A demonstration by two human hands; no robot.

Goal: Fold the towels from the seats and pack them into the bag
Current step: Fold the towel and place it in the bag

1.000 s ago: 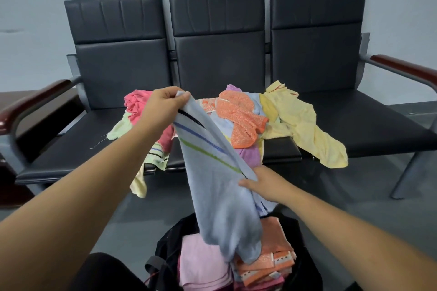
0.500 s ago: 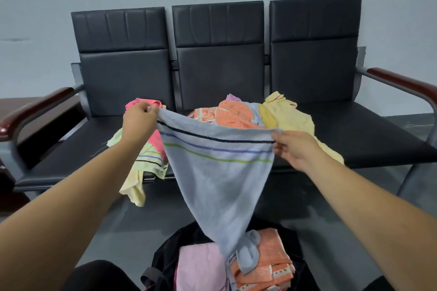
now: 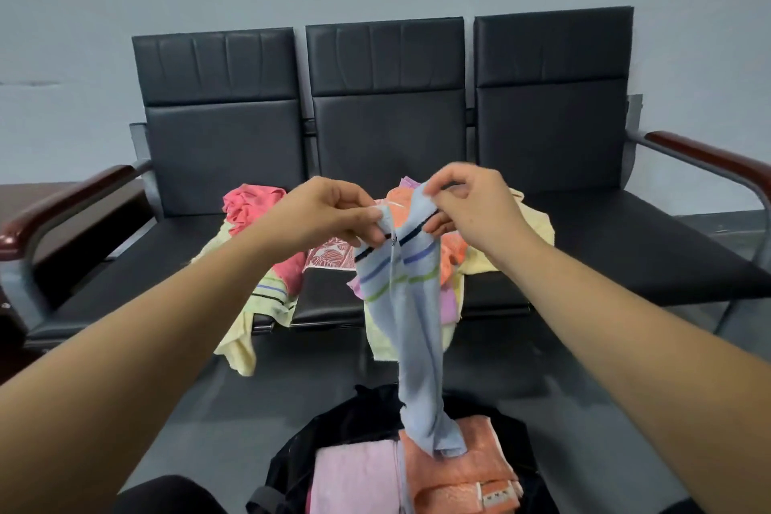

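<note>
I see the left hand [image 3: 329, 209] and the right hand [image 3: 475, 204] close together in front of the black padded three-seat bench [image 3: 605, 246]. Each pinches a top corner of the light-blue cotton towel with black, blue and green stripes [image 3: 413, 305]. The towel hangs doubled lengthwise, and its lower end reaches the folded orange towel [image 3: 459, 476] in the open black fabric bag [image 3: 300, 467] on the near floor. A folded pale-pink towel [image 3: 354, 476] lies to its left. A loose heap of coloured towels [image 3: 250, 209] covers the left and middle seats.
</note>
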